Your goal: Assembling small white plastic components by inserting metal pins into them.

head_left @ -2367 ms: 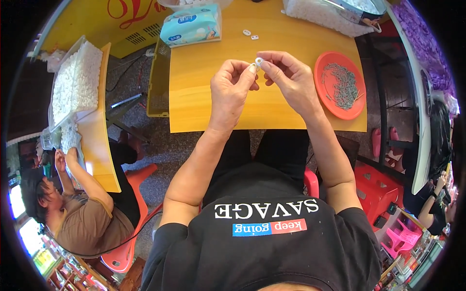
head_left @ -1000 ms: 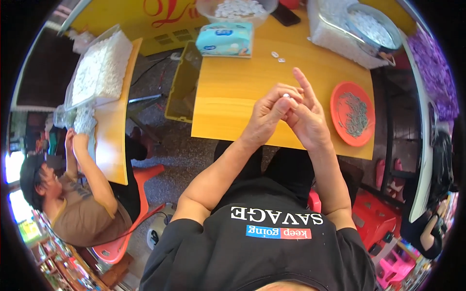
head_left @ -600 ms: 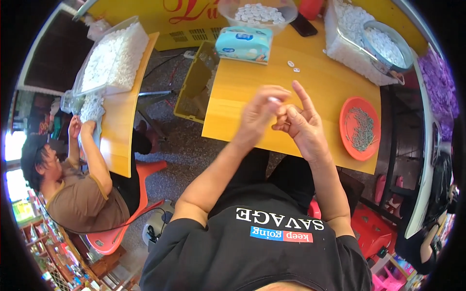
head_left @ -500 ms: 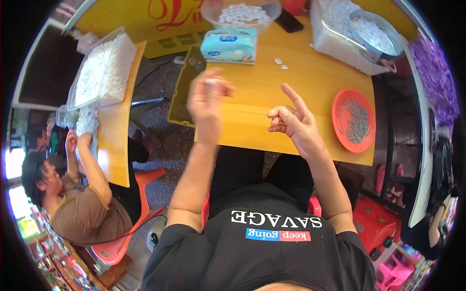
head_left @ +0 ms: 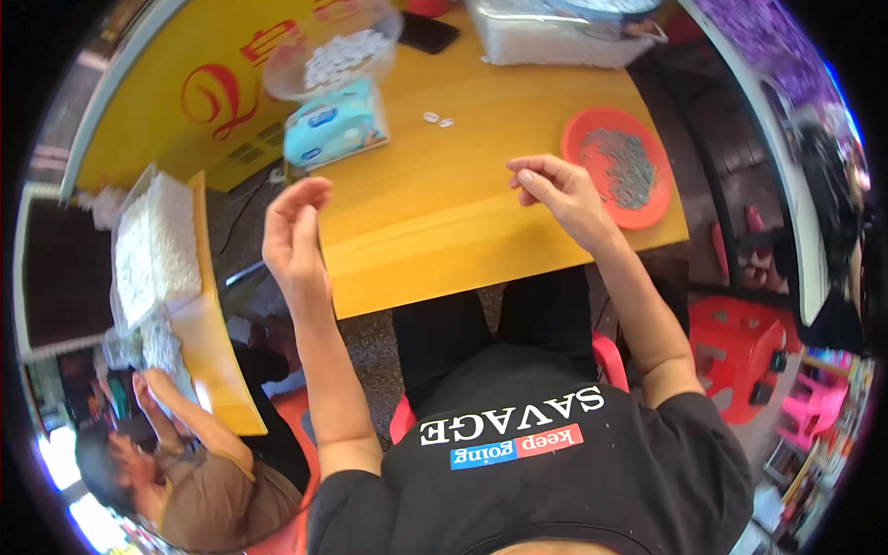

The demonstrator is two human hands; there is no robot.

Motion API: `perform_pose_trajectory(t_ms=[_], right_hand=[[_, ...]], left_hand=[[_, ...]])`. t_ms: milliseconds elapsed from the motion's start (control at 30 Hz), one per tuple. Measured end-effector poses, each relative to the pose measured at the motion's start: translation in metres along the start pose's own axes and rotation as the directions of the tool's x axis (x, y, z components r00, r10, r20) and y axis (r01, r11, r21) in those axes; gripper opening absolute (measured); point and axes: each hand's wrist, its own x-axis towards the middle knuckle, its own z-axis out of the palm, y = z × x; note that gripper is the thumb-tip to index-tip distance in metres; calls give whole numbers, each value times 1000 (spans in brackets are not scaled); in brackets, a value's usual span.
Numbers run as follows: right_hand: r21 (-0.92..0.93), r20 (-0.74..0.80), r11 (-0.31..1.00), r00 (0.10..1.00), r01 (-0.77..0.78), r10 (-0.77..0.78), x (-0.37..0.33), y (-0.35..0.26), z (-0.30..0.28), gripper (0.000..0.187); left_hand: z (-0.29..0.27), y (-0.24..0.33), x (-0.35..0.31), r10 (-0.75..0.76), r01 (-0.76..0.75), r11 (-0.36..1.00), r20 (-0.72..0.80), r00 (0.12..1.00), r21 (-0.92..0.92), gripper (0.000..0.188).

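Observation:
My left hand (head_left: pixel 298 231) is held just off the table's left edge, fingers bent and thumb apart from them, with nothing visible in it. My right hand (head_left: pixel 562 192) hovers over the table's right half, thumb drawn in against the fingers; anything between them is too small to make out. Beside it lies a red plate (head_left: pixel 659 176) with a heap of small grey pins (head_left: pixel 622 166). Two small white oval pieces (head_left: pixel 431 117) rest on the wooden table (head_left: pixel 444 222) beyond my hands. Near my left hand is a light-blue tissue pack (head_left: pixel 335 122).
Along the table's back are a clear bowl (head_left: pixel 282 72) of white pieces, a dark phone (head_left: pixel 430 33) and a clear bin (head_left: pixel 555 44) filled with white pieces. At left, another person (head_left: pixel 199 486) works at a second table (head_left: pixel 222 361) with a full bin (head_left: pixel 157 250).
My view has turned, so the table and its things sit differently. My left hand has moved outward to the table's left edge. My right index finger, stretched before, is now bent in.

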Motion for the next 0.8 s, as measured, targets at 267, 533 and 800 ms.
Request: perform_pose_trajectory(t_ms=[267, 533, 800], right_hand=[[-269, -282, 946, 925, 179, -255, 9, -18, -79, 24], [-531, -349, 845, 894, 59, -282, -20, 7, -145, 20], [-833, -38, 518, 914, 194, -403, -5, 0, -109, 10]], left_hand=[[145, 133, -50, 506, 265, 679, 698, 506, -684, 13], [155, 151, -33, 458, 259, 637, 626, 631, -726, 18], [120, 22, -44, 111, 243, 920, 798, 592, -309, 30]])
